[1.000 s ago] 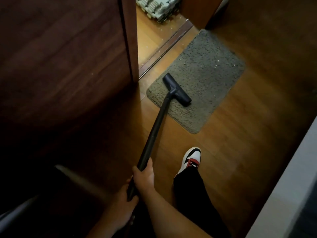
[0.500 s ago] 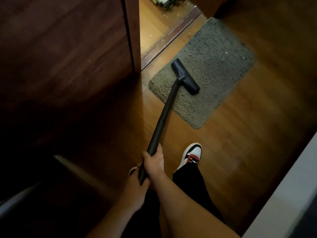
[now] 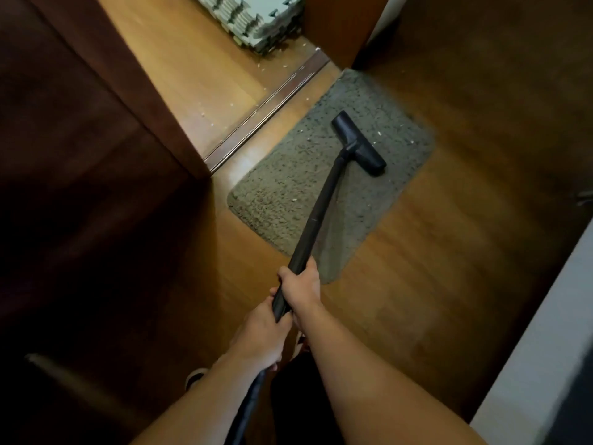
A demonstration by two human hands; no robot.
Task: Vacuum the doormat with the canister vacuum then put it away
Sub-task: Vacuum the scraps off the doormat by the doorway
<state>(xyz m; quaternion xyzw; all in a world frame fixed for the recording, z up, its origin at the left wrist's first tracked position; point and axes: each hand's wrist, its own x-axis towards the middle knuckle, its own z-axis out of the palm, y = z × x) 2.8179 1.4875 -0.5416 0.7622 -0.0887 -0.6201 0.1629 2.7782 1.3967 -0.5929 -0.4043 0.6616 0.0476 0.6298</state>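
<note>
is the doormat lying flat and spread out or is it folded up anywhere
Spread flat. The doormat lies open on the wood floor, all visible edges down, no fold or curl showing. The vacuum head rests on it.

A: What's on the left?

B: A dark brown wooden door (image 3: 80, 149) fills that side, its edge ending near the threshold strip (image 3: 266, 110).

A: And past the strip?

B: A lighter stretch of wood floor (image 3: 192, 59) with small white bits (image 3: 263, 69) scattered over it. At the top sits 1 stack of pale grey interlocking foam tiles (image 3: 253, 17), their toothed edges showing.

A: Anything on the right?

B: A pale wall or panel (image 3: 539, 358) runs along the lower right corner. At the far right edge there is a small metallic shape (image 3: 584, 198), too blurred to identify.

A: And lower left?

B: Deep shadow with 1 faint pale streak (image 3: 61, 370); I cannot tell what it is.
</note>
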